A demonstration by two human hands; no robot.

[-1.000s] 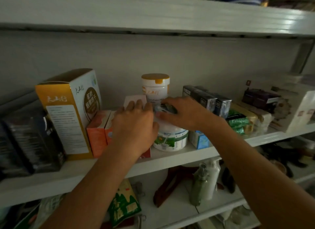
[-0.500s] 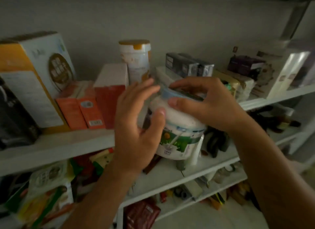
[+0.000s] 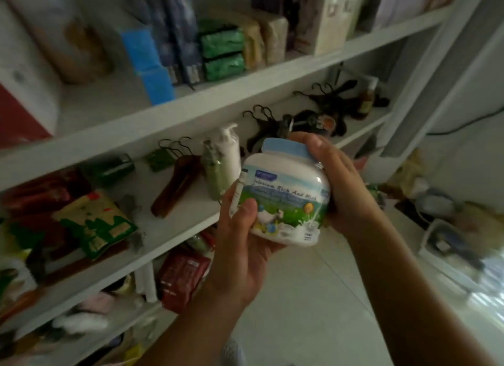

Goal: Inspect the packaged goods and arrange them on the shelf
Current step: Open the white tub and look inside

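Observation:
A white jar [image 3: 286,193] with a light blue lid and a green meadow label is held in front of the shelf [image 3: 245,90], away from its boards. My left hand [image 3: 242,245] grips it from below and the left, thumb across the label. On the jar's right side my right hand [image 3: 341,185] curls round it, fingers near the lid. The jar tilts slightly, label facing me.
The upper board carries blue boxes [image 3: 147,62], green packets [image 3: 222,52] and tan boxes. On the board below stand a white pump bottle [image 3: 226,153], a brown wooden piece [image 3: 174,185], black hooks and a green-yellow bag [image 3: 95,223]. Light tiled floor lies at the lower right.
The jar has come off the shelf board and down toward me, now held in both hands with its label turned up. The view has dropped to the lower boards.

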